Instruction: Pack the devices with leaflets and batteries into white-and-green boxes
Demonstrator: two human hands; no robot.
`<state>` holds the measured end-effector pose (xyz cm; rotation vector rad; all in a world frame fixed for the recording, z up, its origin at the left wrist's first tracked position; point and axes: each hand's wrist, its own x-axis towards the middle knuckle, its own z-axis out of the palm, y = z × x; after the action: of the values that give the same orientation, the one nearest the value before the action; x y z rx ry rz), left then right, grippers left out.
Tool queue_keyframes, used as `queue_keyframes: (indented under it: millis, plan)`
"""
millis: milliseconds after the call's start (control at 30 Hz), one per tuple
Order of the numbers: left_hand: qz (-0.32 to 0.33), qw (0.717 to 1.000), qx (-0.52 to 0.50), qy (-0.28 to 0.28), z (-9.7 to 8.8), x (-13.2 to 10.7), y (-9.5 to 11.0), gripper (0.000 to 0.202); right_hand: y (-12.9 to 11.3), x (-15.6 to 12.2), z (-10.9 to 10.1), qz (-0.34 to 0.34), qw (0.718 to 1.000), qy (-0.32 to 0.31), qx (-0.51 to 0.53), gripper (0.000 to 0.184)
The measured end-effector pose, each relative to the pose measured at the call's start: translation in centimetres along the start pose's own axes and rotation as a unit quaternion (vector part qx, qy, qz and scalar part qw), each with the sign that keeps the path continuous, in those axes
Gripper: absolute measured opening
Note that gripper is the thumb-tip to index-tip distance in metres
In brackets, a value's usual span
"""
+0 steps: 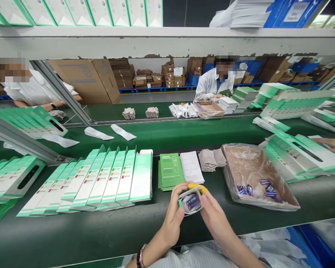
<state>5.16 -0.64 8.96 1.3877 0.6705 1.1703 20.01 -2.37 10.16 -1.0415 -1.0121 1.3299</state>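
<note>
**Green conveyor line, batteries in hand**

Green conveyor belt [72, 230] runs past rows of white-and-green cartons [100, 182]; a plastic-lined carton of loose batteries [279, 178] sits to the right. The left hand [174, 214] and right hand [213, 216] clamp a white sleeve [185, 193] around blue batteries [193, 202].

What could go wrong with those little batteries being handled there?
The white sleeve, held between the left hand and right hand, is open with batteries showing, so they might slip out onto the green conveyor belt. The loose batteries in the plastic-lined cardboard box lie unsorted, so some could perhaps be miscounted or knocked about.
</note>
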Motion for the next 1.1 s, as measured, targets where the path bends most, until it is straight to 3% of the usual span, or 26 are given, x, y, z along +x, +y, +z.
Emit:
queue_keyframes:
  millis: [100,167,267,333,400,467,533,600,700,800,933,1033,1100]
  plan:
    - [-0.018,0.999,0.030,0.003,1.1,0.3,0.8,0.036,-0.1,0.2,0.9,0.030,0.998,0.031,0.042,0.038]
    - [0.011,0.998,0.048,0.039,1.4,0.6,0.6,0.029,-0.3,0.4,1.2,0.050,0.995,0.045,0.072,0.037]
    - [0.161,0.977,0.114,0.081,0.7,0.9,-0.4,0.025,-0.5,1.0,0.9,0.061,0.992,0.039,0.107,0.027]
    - [0.281,0.940,0.184,0.053,-0.5,1.2,-1.1,0.024,-0.3,1.3,0.0,0.037,0.995,0.017,0.096,0.018]
    - [0.355,0.901,0.249,0.007,-1.6,1.4,-1.5,0.024,0.0,1.6,-1.3,-0.028,0.998,-0.034,0.045,0.015]
    - [0.377,0.884,0.277,-0.010,-2.3,1.4,-1.4,0.039,0.2,1.7,-2.7,-0.115,0.988,-0.091,-0.039,0.024]
    - [0.358,0.891,0.280,-0.014,-2.6,1.3,-1.0,0.036,0.2,1.6,-3.7,-0.193,0.962,-0.131,-0.143,0.027]
    - [0.326,0.902,0.281,-0.015,-2.5,1.1,-0.3,0.014,-0.1,1.5,-4.2,-0.249,0.926,-0.153,-0.240,0.036]
    - [0.281,0.918,0.278,-0.023,-2.2,0.9,0.6,0.020,-0.5,1.5,-4.1,-0.307,0.883,-0.169,-0.312,0.051]
    - [0.187,0.958,0.220,-0.009,-2.0,0.7,1.3,0.019,-1.1,1.5,-3.7,-0.327,0.880,-0.161,-0.304,0.045]
    - [0.084,0.988,0.129,0.019,-1.6,0.6,1.9,0.012,-2.2,1.1,-3.1,-0.277,0.903,-0.151,-0.292,0.030]
    - [0.093,0.986,0.137,0.011,-1.7,0.6,2.1,0.011,-3.3,0.6,-2.9,-0.257,0.895,-0.162,-0.325,0.026]
    - [0.158,0.969,0.189,-0.010,-2.0,0.5,2.0,0.012,-3.7,0.5,-3.1,-0.261,0.880,-0.178,-0.354,0.028]
